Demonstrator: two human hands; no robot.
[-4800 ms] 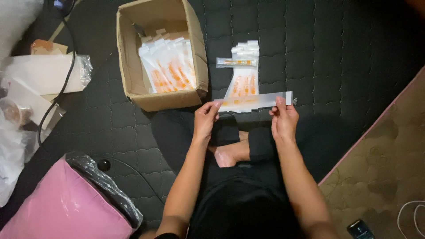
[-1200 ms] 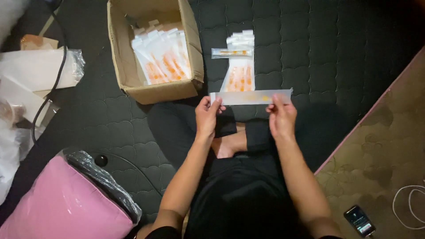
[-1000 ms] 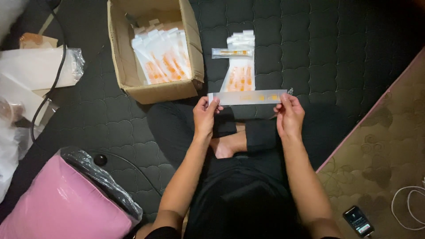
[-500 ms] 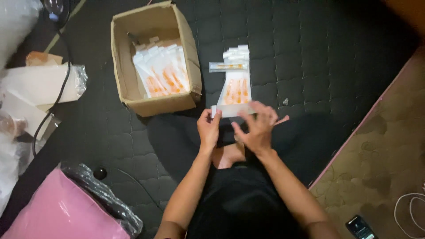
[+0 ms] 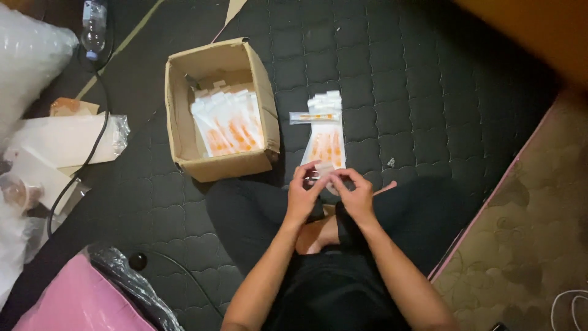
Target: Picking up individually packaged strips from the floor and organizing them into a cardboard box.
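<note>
My left hand [image 5: 302, 195] and my right hand [image 5: 356, 195] are close together above my crossed legs, both pinching a small folded clear packet [image 5: 321, 170] between the fingertips. Just beyond the hands lies a stack of clear packets with orange contents [image 5: 326, 142] on the dark quilted mattress [image 5: 422, 92], with one narrow packet [image 5: 313, 116] lying crosswise on top. An open cardboard box [image 5: 184, 132] to the left holds several more of the same packets [image 5: 228, 122].
A pink object in a plastic cover [image 5: 86, 300] sits at the lower left. White paper and plastic wrapping [image 5: 58, 144], a black cable [image 5: 92, 147] and a plastic bottle [image 5: 94, 27] lie at the left. A patterned carpet [image 5: 527, 233] borders the mattress at the right.
Earlier my hands held the long packet stretched out wide between them. They have since come together, and the packet is now folded small between my fingertips.
</note>
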